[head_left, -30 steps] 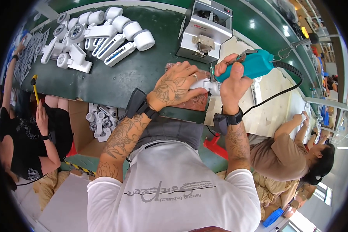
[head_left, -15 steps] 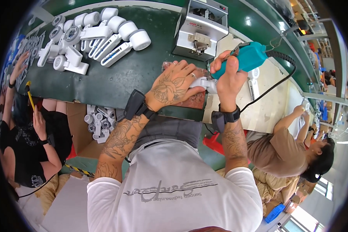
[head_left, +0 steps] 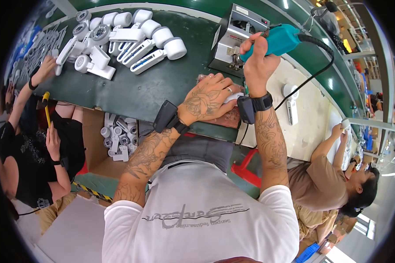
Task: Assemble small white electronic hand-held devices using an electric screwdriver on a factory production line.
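My right hand [head_left: 261, 65] is closed around a teal electric screwdriver [head_left: 281, 40] with a black coiled cord. It is raised in front of the metal screw feeder [head_left: 225, 51], and the hand and wrist hide the tool's tip. My left hand [head_left: 208, 97] lies over a white plastic part [head_left: 235, 97], its fingers curled on it and covering most of it. That part rests on a reddish-brown pad [head_left: 228, 119] at the near edge of the green worktable [head_left: 131, 98].
White handheld units [head_left: 149, 57] with round heads lie piled at the far left. Another white unit [head_left: 291, 107] is on the pale board [head_left: 272, 127] at right. An open carton [head_left: 94, 144] holds similar parts. Co-workers sit on both sides; the left one holds a yellow-handled tool [head_left: 46, 107].
My right hand has lifted the screwdriver away from the white part toward the feeder. My left hand stays on the part. The whole view has shifted slightly. The left co-worker's hand now reaches a white unit.
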`<move>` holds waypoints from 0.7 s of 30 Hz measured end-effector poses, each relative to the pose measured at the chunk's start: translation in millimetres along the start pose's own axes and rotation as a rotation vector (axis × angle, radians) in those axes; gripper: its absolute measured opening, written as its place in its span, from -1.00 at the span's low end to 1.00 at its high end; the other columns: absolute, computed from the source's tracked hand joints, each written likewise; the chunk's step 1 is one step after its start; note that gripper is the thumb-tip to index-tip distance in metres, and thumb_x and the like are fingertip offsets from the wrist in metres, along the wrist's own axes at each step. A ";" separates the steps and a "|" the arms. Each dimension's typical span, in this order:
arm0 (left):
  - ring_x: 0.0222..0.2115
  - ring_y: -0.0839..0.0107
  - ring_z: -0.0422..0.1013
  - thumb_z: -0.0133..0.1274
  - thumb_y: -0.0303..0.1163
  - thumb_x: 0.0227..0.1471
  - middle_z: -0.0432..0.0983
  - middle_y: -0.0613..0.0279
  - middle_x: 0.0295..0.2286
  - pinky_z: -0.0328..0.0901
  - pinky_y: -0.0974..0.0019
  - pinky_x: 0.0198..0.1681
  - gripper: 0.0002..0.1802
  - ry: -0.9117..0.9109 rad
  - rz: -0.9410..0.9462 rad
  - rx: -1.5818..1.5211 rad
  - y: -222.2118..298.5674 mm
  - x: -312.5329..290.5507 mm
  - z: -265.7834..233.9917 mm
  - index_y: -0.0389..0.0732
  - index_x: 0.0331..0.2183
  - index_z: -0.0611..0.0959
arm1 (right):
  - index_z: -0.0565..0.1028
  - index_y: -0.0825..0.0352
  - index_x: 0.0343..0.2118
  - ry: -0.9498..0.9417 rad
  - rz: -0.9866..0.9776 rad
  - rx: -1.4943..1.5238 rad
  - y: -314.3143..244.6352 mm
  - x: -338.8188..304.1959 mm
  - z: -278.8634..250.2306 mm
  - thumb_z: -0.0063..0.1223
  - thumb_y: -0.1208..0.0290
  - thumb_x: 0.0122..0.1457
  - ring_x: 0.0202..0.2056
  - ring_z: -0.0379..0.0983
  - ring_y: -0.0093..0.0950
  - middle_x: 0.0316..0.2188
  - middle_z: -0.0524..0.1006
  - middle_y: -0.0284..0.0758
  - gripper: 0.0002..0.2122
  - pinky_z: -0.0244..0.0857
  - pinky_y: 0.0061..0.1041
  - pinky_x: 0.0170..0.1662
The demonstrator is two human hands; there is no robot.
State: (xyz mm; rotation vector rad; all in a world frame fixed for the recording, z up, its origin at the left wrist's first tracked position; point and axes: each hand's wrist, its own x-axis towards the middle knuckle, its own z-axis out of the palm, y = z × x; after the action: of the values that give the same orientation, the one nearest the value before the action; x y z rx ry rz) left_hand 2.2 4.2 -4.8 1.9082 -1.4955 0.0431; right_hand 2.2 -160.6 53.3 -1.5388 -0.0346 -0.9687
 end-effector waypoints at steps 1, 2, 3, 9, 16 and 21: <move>-0.10 0.18 0.36 0.05 -0.14 0.18 0.47 0.20 -0.20 0.25 0.08 0.03 -0.62 0.006 0.002 -0.003 0.1 0.0 0.6 -0.10 -0.03 0.62 | 0.43 0.43 -0.29 0.000 0.023 0.032 -0.4 -0.7 -0.8 0.06 0.10 0.38 -0.53 0.40 -0.49 -0.55 0.45 -0.33 -0.62 0.31 -0.49 -0.43; -0.10 0.19 0.36 0.05 -0.14 0.18 0.47 0.20 -0.20 0.25 0.08 0.03 -0.62 0.010 0.010 -0.010 1.6 1.7 0.5 -0.10 -0.03 0.61 | 0.43 0.43 -0.29 0.006 0.021 0.027 -0.4 -1.1 -2.6 0.06 0.10 0.38 -0.53 0.40 -0.49 -0.55 0.45 -0.33 -0.62 0.31 -0.49 -0.43; -0.10 0.19 0.36 0.05 -0.14 0.18 0.47 0.20 -0.20 0.25 0.08 0.03 -0.62 0.006 0.018 -0.015 3.2 2.2 -0.2 -0.10 -0.03 0.61 | 0.44 0.43 -0.28 -0.013 0.041 -0.009 -0.2 -1.5 -4.4 0.06 0.10 0.38 -0.52 0.39 -0.49 -0.55 0.45 -0.33 -0.62 0.31 -0.48 -0.42; -0.16 0.14 0.38 0.11 -0.21 0.12 0.49 0.18 -0.22 0.29 0.07 -0.02 -0.64 -0.003 -0.061 -0.033 3.4 -0.1 -3.5 -0.12 -0.06 0.66 | 0.44 0.47 -0.20 0.013 0.215 -0.071 -39.2 -26.8 -9.7 0.02 0.00 0.37 -0.52 0.38 -0.49 -0.56 0.43 -0.33 -0.54 0.31 -0.47 -0.42; -0.17 0.15 0.38 0.12 -0.19 0.12 0.51 0.22 -0.21 0.29 0.10 -0.04 -0.65 0.054 -0.011 -0.024 0.6 3.0 0.9 -0.13 -0.09 0.68 | 0.47 0.51 -0.15 0.104 0.260 0.057 -67.3 -67.0 -44.7 0.19 -0.01 0.26 -0.53 0.40 -0.51 -0.55 0.46 -0.33 -0.48 0.27 -0.54 -0.46; -0.17 0.17 0.38 0.12 -0.19 0.12 0.51 0.24 -0.21 0.29 0.10 -0.05 -0.63 0.022 -0.033 -0.007 0.1 1.6 0.2 -0.12 -0.06 0.67 | 0.41 0.51 -0.18 0.079 0.283 -0.032 -67.6 -72.7 -42.5 0.14 -0.23 0.20 -0.54 0.39 -0.44 -0.56 0.43 -0.31 -0.32 0.29 -0.46 -0.44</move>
State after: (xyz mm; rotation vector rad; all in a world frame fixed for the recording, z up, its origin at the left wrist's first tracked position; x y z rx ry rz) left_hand 2.5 2.7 -4.2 1.9207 -1.4473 0.0431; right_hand -104.2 -143.3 61.2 -1.4857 0.2497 -0.8060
